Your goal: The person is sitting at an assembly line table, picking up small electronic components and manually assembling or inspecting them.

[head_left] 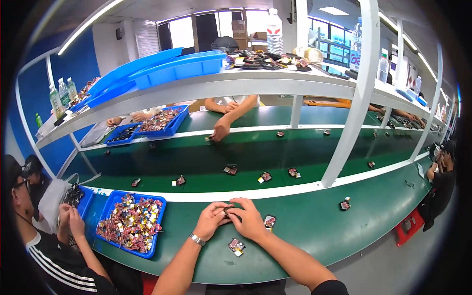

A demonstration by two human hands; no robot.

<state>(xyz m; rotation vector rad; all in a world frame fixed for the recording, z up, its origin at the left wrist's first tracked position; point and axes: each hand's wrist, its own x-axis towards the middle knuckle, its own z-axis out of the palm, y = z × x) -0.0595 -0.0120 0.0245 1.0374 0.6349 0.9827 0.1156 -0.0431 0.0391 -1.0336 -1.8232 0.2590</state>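
My left hand (210,220), with a metal watch (197,239) on its wrist, and my right hand (248,219) meet over the near green bench. The fingers of both are closed on a small dark part (227,210), mostly hidden between them. Just right of my right hand lies a small black-cased part with a reddish circuit board (269,221). A similar part with a white and yellow tag (236,245) rests nearer to me, between my forearms. To the left stands a blue bin (163,206) heaped with such small red, white and yellow parts.
Beyond a white rail (196,196) runs a dark green conveyor belt (206,167) carrying several parts. A white shelf (236,81) on posts crosses overhead, holding blue trays (179,69) and bottles. A co-worker (54,250) sits at left; another's hand (221,129) reaches over the belt.
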